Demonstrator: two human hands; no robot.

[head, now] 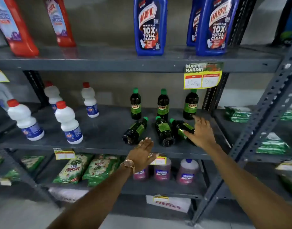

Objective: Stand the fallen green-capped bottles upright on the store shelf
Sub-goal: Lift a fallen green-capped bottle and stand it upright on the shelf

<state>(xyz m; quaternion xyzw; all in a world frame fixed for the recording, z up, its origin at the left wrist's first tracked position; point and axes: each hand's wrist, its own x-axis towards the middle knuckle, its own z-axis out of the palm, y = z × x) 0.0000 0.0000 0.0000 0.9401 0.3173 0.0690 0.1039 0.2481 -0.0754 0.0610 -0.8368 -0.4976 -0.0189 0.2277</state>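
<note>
Three dark bottles with green caps lie on their sides on the grey middle shelf [100, 128]: the left fallen bottle [135, 131], the middle fallen bottle [164, 132] and the right fallen bottle [180, 128]. Behind them stand three upright green-capped bottles [135, 104], in a row along the back. My right hand [200, 133] is spread open over the lower part of the right fallen bottle, touching or just above it. My left hand [142, 152], with a wristwatch, hovers open at the shelf's front edge just below the left fallen bottle.
White bottles with red caps [67, 123] stand on the left of the same shelf. Blue and red cleaner bottles [149, 27] fill the shelf above. A yellow price tag [202, 76] hangs over the upright row. Green packets [72, 169] and pink bottles lie on the shelf below.
</note>
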